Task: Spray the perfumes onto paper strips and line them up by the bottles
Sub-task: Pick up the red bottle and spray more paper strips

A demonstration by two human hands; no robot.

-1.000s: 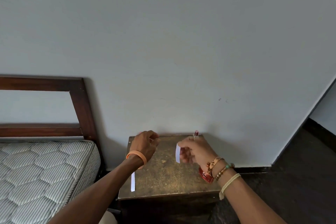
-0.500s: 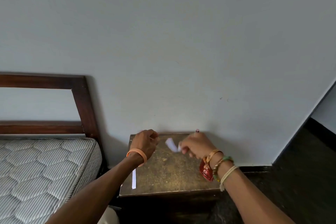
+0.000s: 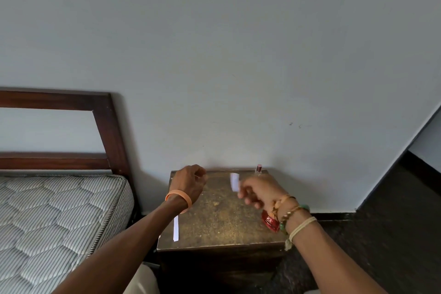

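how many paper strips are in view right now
2. One white paper strip lies flat near the front left edge of the brown wooden bedside table. The other, a blurred white paper strip, is pinched in the right hand. More may be hidden behind the hands.

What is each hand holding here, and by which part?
The right hand pinches a white paper strip by its lower end. The left hand is closed; whether it holds anything cannot be told.

Head view, angled down, facing wall (image 3: 238, 55)
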